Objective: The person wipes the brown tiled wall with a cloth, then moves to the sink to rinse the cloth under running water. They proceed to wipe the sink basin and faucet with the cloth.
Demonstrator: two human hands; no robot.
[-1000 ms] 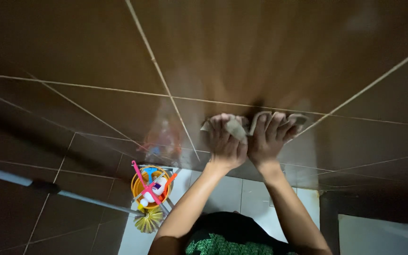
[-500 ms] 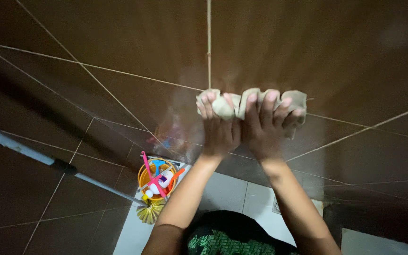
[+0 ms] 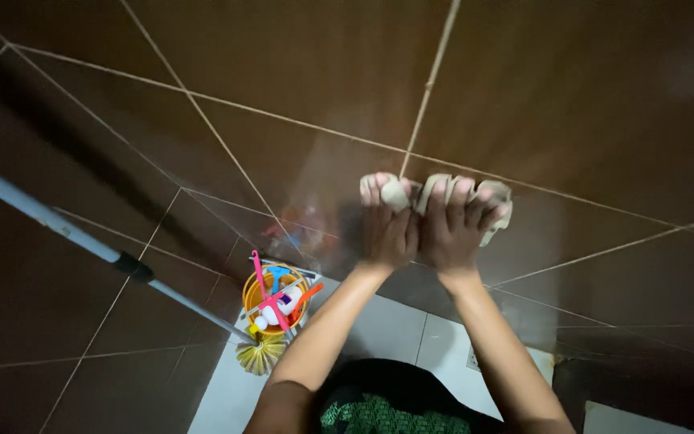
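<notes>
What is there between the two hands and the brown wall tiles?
In the head view, a pale cloth lies under the left hand and right hand, pressed against the brown tiles.

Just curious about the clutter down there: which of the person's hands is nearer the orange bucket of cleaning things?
Left. The left hand is pressed on the cloth, up and right of the orange bucket; the right hand lies beyond it, farther away.
</notes>
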